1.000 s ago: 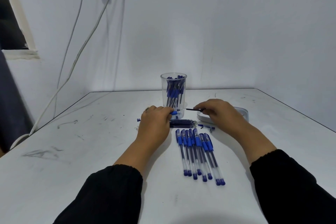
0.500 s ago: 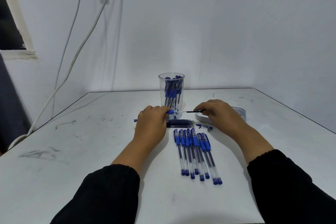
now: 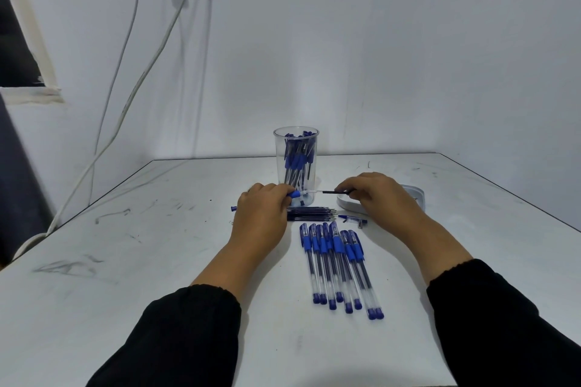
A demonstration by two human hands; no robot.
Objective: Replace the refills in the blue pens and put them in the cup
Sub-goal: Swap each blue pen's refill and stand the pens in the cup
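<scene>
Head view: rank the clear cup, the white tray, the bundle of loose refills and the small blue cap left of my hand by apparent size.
1. clear cup
2. white tray, partly hidden behind the right hand, so unsure against 3
3. bundle of loose refills, partly hidden too
4. small blue cap

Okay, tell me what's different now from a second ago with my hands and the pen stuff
Little changed. The left hand still grips the pen barrel, and the right hand still pinches the dark refill; more clear tube now shows between them, so the refill looks drawn slightly rightward. The cup, the loose refills and the row of pens stayed put.
</scene>
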